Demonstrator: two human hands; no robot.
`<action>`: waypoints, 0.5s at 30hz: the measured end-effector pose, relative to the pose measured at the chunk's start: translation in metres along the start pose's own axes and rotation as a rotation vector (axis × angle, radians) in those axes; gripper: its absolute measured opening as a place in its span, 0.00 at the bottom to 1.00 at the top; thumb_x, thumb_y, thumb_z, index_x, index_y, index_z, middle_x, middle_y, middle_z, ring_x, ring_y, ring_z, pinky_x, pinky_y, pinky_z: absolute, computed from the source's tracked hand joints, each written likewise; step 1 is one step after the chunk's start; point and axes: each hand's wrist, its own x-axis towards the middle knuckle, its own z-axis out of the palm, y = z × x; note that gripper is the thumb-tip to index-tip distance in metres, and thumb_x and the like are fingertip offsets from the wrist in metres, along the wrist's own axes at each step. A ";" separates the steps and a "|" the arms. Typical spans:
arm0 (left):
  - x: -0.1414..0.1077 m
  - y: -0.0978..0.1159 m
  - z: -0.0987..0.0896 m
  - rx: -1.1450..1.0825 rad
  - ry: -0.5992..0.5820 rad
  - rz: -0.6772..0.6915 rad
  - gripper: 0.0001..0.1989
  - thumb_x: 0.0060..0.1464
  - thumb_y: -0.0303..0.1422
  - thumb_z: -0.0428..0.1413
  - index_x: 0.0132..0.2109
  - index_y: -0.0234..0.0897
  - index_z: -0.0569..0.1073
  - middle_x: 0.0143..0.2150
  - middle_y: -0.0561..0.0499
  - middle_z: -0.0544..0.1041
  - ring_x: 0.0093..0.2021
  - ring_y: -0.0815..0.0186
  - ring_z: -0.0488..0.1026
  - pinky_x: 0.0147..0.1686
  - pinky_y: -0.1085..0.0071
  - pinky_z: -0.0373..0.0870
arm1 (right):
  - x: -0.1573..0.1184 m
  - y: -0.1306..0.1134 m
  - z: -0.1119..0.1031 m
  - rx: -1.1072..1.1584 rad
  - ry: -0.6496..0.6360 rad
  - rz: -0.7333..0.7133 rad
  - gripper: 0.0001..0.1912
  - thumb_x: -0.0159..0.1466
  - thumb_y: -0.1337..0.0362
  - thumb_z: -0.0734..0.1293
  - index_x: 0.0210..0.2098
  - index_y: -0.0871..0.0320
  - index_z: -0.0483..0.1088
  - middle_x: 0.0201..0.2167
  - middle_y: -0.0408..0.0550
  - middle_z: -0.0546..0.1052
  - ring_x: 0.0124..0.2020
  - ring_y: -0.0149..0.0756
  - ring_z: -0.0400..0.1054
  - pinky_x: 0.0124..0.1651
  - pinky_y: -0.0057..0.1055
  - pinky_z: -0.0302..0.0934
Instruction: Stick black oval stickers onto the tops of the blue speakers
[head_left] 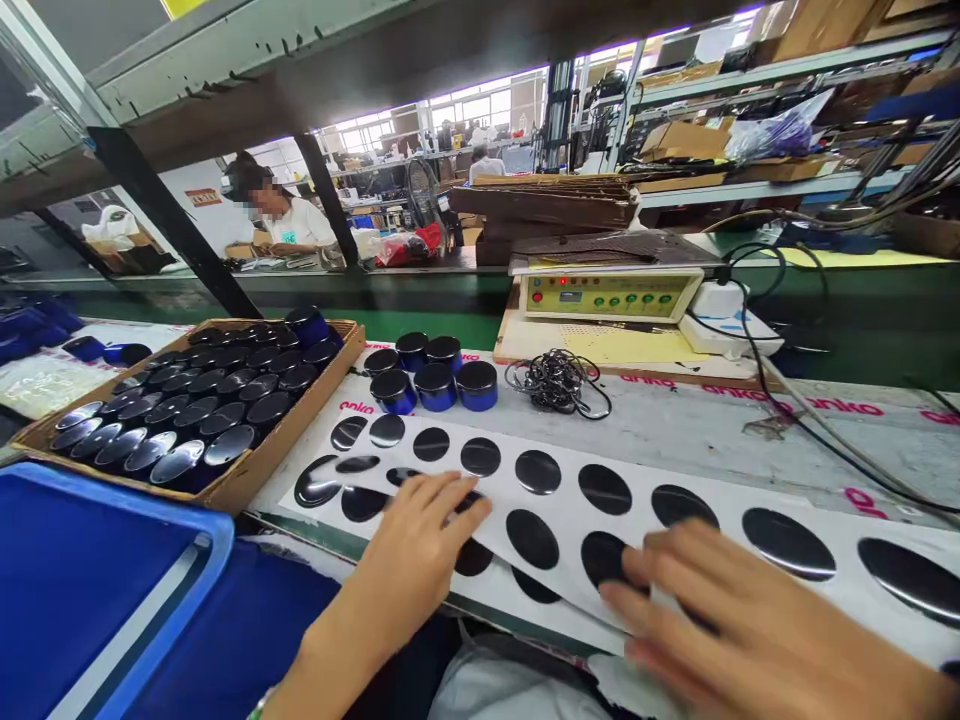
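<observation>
A white sheet with rows of glossy black round stickers (pixel 538 472) lies along the bench, over a second sheet whose black circles (pixel 536 585) show beneath its near edge. Over the left part of the sheet is my left hand (pixel 420 535), its fingers stretched out and apart, covering some circles. My right hand (pixel 705 600) is blurred by motion above the right part, fingers extended over the near row. I see nothing held in either hand. Behind the sheet stand several blue round cans with black tops (pixel 435 385), beside a tangle of black rings (pixel 559 382).
A cardboard tray (pixel 225 485) full of black-topped cans is at left, behind a blue plastic bin (pixel 225 550). A control box (pixel 611 295) with cables stands at the back right. A slanted black post (pixel 176 220) rises at left. A person (pixel 289 220) sits across the bench.
</observation>
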 end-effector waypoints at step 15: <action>-0.035 -0.119 -0.020 0.075 -0.069 -1.198 0.24 0.47 0.50 0.56 0.36 0.30 0.73 0.32 0.39 0.77 0.37 0.48 0.75 0.36 0.62 0.69 | -0.060 0.001 0.047 -0.069 -0.168 0.170 0.38 0.63 0.52 0.63 0.68 0.45 0.44 0.64 0.52 0.59 0.57 0.61 0.62 0.45 0.60 0.70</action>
